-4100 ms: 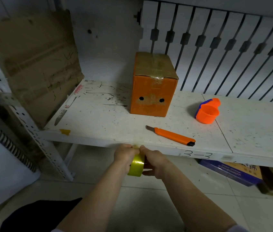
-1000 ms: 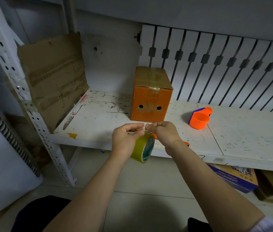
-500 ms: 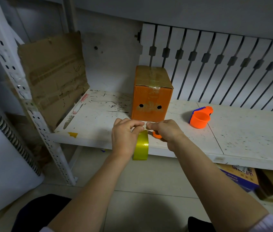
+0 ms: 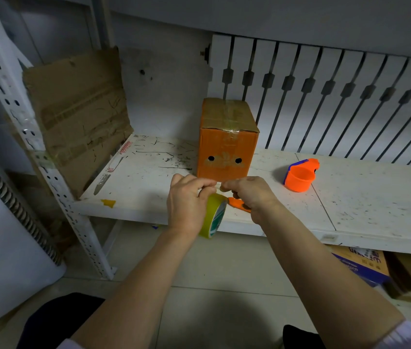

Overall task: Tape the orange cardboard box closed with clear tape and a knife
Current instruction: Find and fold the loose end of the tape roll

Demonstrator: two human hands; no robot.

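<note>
**Both hands at the tape roll, in front of the box**

The left hand (image 4: 186, 205) grips the tape roll (image 4: 214, 215) just off the shelf's (image 4: 376, 205) near edge. The right hand (image 4: 248, 193) pinches at the roll's top, fingertips meeting the left's. The box (image 4: 227, 147) stands upright on the shelf just beyond them, old tape across its top. The knife (image 4: 237, 204) lies on the shelf, mostly hidden under the right hand. An orange cup (image 4: 299, 177) sits to the right.

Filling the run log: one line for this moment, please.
left hand: holds yellow-green tape roll | right hand: pinching tape end | orange cardboard box: untouched
</note>
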